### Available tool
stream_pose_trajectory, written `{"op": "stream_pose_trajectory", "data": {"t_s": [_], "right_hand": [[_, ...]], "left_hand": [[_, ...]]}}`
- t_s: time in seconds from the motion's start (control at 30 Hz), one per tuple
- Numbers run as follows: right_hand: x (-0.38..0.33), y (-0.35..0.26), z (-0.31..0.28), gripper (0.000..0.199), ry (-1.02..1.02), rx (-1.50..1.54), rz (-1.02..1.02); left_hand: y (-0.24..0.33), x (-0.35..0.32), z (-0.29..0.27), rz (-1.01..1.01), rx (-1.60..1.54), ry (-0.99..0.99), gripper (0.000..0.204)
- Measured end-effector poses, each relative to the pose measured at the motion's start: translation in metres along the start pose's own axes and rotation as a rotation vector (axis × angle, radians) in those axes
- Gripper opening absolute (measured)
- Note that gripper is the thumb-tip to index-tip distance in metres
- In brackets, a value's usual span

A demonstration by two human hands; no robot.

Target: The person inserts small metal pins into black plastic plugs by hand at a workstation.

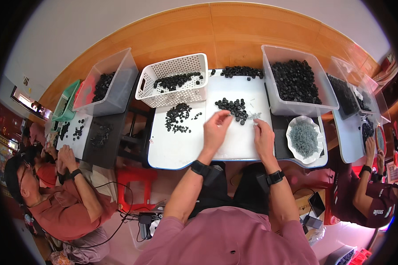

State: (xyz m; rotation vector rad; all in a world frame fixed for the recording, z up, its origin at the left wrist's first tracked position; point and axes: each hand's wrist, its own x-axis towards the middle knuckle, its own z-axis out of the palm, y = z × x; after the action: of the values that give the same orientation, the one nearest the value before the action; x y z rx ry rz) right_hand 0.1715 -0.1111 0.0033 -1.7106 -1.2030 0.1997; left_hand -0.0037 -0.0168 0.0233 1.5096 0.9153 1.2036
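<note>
My left hand (216, 129) is over the white work surface (199, 148), fingers curled together beside a pile of small round black caps (232, 106). Whatever its fingertips hold is too small to make out. Opposite it, my right hand (264, 136) bends its fingers in a pinch just below a little heap of thin grey pins (254, 115). What those fingertips hold, if anything, is hidden. Farther left on the surface lies a spread of small black parts (177, 117). A white scalloped plate (292, 140) full of the grey pins stands right of my right hand.
A white perforated basket (177, 98) with black parts stands behind on the left. A clear bin (292, 108) of black caps stands behind on the right. More caps (242, 71) line the far edge. Co-workers sit at both sides; a red stool (137, 181) is below left.
</note>
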Motion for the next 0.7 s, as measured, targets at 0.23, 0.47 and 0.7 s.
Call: {"op": "stream_pose_trajectory", "data": {"t_s": [0.23, 0.47, 0.7], "right_hand": [[-0.002, -0.008, 0.000, 0.013, 0.037, 0.121, 0.025], [0.000, -0.003, -0.002, 0.013, 0.088, 0.183, 0.124], [-0.002, -0.003, -0.003, 0.012, 0.074, 0.151, 0.124]], "left_hand": [[0.063, 0.119, -0.089, 0.705, 0.732, 0.299, 0.028], [0.008, 0.081, -0.059, 0.290, 0.665, -0.132, 0.022], [-0.026, 0.054, -0.026, 0.088, 0.741, -0.029, 0.021]]}}
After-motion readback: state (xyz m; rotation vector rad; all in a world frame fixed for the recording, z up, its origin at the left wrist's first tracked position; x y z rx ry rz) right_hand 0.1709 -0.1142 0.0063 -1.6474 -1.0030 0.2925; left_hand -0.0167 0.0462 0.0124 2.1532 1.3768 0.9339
